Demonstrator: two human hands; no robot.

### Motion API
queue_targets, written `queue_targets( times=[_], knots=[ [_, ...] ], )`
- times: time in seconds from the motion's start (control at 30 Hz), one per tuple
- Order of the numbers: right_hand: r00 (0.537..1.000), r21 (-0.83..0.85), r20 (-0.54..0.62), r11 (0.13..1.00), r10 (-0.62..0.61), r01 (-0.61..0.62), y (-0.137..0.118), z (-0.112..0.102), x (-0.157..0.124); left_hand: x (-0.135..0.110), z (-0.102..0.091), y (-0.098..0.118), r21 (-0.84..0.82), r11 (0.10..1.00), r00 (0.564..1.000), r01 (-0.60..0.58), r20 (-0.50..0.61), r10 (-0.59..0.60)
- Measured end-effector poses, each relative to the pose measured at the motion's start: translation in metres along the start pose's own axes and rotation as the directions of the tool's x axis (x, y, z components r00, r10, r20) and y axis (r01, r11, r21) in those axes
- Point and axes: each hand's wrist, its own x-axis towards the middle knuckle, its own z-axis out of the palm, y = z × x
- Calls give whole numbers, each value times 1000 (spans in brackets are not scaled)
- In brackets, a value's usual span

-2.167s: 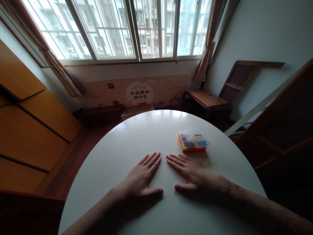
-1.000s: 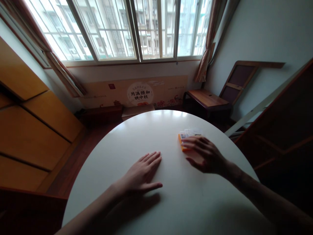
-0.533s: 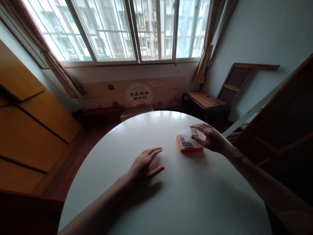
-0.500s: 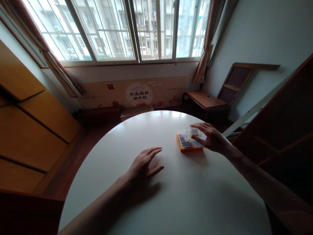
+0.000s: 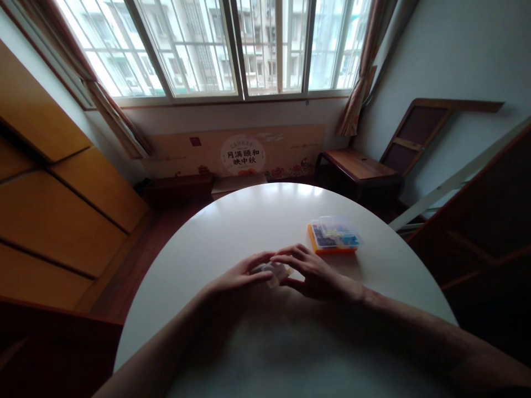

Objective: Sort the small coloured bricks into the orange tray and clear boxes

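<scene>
My left hand (image 5: 239,275) and my right hand (image 5: 311,272) meet near the middle of the white table. Between their fingers is a small clear plastic container (image 5: 274,273), with something pale and a bit of yellow showing at it. What it holds cannot be made out. The left thumb lies along its near side, and the right fingers close over its top and right side. Just beyond my right hand lies an orange case (image 5: 335,251) with dark and blue contents. A clear plastic tray or lid (image 5: 338,226) rests on top of the case, slightly askew.
The round white table (image 5: 186,254) has a curved far edge. Behind it stand a low wooden bench (image 5: 354,165) and a printed panel (image 5: 174,149) under the barred window. Yellow wooden cabinets (image 5: 62,232) are on the left, and a dark wooden panel (image 5: 477,232) leans at right.
My right hand has come left and nearer from the orange case, bringing the small clear container to my left hand. Both hands now hold it. The view has shifted slightly.
</scene>
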Motion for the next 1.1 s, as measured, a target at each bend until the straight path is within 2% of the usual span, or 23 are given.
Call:
queue_targets(
  times=[0.1, 0.2, 0.33, 0.43, 0.53, 0.63, 0.73, 0.83, 0.97, 1.1],
  knots=[
    [999, 92, -15, 995, 44, -42, 4, 4, 4, -1, -6, -8, -80, 997, 1000, -1, 24, 3],
    [998, 168, -19, 984, 56, -52, 7, 1, 7, 1, -7, -15, -173, 984, 999, -35, -17, 33],
    [998, 204, -4, 977, 68, -66, 4, 0, 4, 3, -1, -19, -146, 988, 995, -54, -89, 41],
    [994, 221, -35, 971, 102, -92, 0, 2, -2, 1, 7, -17, 41, 995, 967, -88, -237, 95],
    [977, 194, -78, 964, 199, -181, -3, 6, -3, -1, 16, -15, 324, 942, 907, -86, -367, 209],
    [945, 155, -37, 936, 324, -315, -4, 11, 3, 0, 21, -12, 504, 860, 866, -86, -389, 315],
    [917, 200, 29, 897, 398, -395, -2, 19, 9, 0, 21, -8, 578, 813, 849, -77, -390, 357],
    [918, 259, 19, 885, 397, -388, 2, 24, 11, -1, 18, -2, 571, 818, 850, -73, -393, 351],
    [941, 248, -50, 917, 334, -312, 3, 23, 6, -1, 17, 2, 436, 896, 893, -88, -365, 265],
    [967, 234, -61, 946, 246, -226, 0, 21, 4, 0, 15, 1, 334, 942, 892, 32, -435, 123]
  ],
)
